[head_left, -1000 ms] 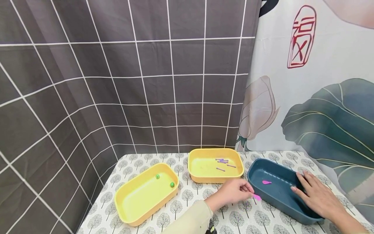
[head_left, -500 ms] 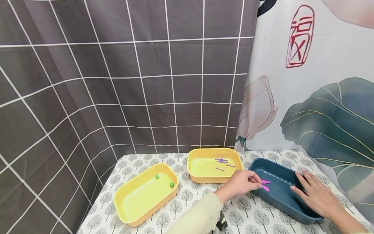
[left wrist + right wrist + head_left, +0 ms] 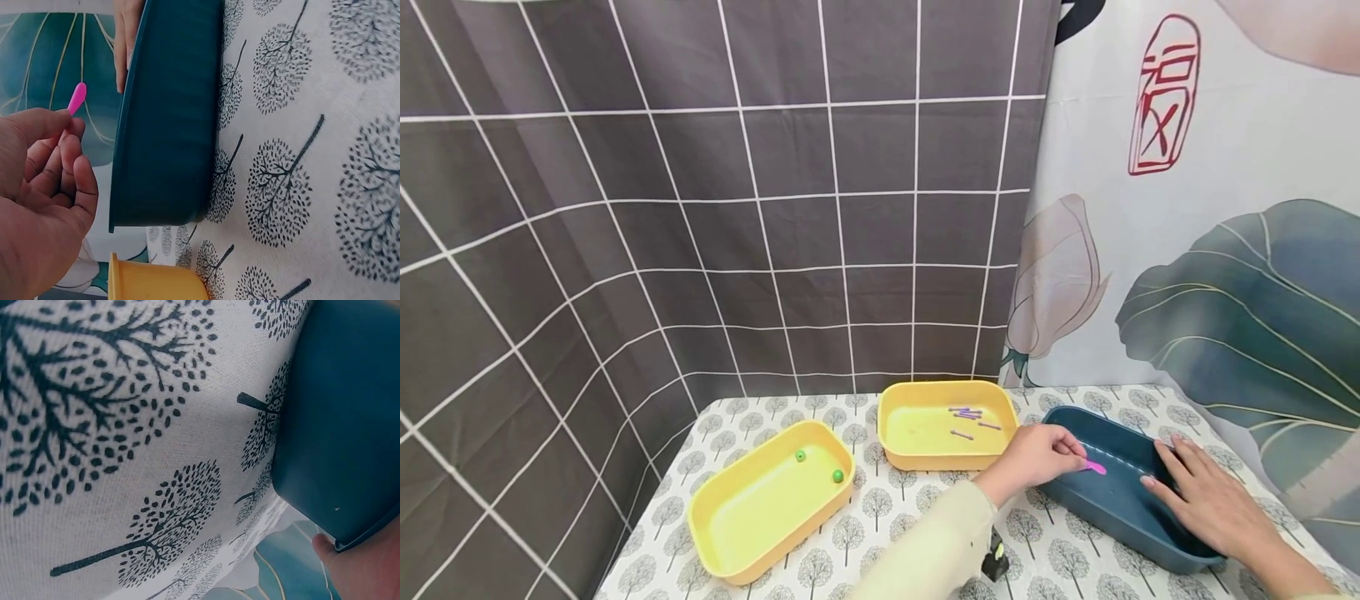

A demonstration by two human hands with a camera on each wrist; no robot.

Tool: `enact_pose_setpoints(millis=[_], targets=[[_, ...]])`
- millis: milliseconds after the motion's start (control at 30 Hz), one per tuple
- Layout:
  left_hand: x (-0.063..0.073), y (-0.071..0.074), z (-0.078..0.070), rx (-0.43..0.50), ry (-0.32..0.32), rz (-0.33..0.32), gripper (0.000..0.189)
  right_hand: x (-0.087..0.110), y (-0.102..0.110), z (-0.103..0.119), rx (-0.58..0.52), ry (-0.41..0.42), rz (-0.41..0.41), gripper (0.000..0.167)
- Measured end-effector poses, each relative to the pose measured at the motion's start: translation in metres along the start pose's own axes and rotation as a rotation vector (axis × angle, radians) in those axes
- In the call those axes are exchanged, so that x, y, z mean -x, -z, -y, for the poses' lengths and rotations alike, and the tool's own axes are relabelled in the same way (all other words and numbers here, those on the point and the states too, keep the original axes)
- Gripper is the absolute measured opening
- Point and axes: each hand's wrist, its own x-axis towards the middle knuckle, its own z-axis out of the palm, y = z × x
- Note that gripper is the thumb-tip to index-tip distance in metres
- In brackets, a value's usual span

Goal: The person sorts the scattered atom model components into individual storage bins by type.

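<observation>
In the head view my left hand (image 3: 1041, 454) pinches a small pink spoon-shaped piece (image 3: 1096, 467) by its thin end, over the left side of the dark blue basin (image 3: 1120, 521). The left wrist view shows the pink piece (image 3: 77, 98) between thumb and forefinger, its rounded end pointing up past the rim, the other fingers loosely curled. My right hand (image 3: 1210, 500) rests on the basin's right rim with its fingers extended. In the right wrist view only part of that hand (image 3: 369, 569) shows beside the basin wall (image 3: 350, 425).
A yellow basin (image 3: 917, 461) at the back holds several thin purple sticks (image 3: 966, 414). Another yellow basin (image 3: 752, 575) on the left holds two green balls (image 3: 838, 476). A tree-print cloth (image 3: 850, 533) covers the table; curtains hang behind.
My left hand has moved right and away from me, carrying the pink piece from outside the blue basin to over it. A second pink piece in that basin is now hidden. The right hand stays put.
</observation>
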Motion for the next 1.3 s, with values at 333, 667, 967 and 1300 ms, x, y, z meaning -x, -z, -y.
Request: enact_pose_setpoints(millis=[333,667,967,1300], targets=[[-0.015,-0.011,-0.003,0.029,0.060,-0.019,0.007,0.000,-0.002,-0.001,0.001,-0.002,-0.002,0.082],[-0.018,-0.016,-0.011,-0.034,0.037,-0.004,0.006,0.000,-0.002,0.000,0.004,-0.003,-0.003,0.083],[-0.014,-0.006,-0.006,-0.062,0.005,-0.004,0.008,-0.003,0.002,-0.001,0.009,-0.016,0.021,0.084],[0.002,0.018,0.002,-0.137,-0.088,0.082,0.006,-0.020,0.011,0.007,0.043,0.002,-0.095,0.067]])
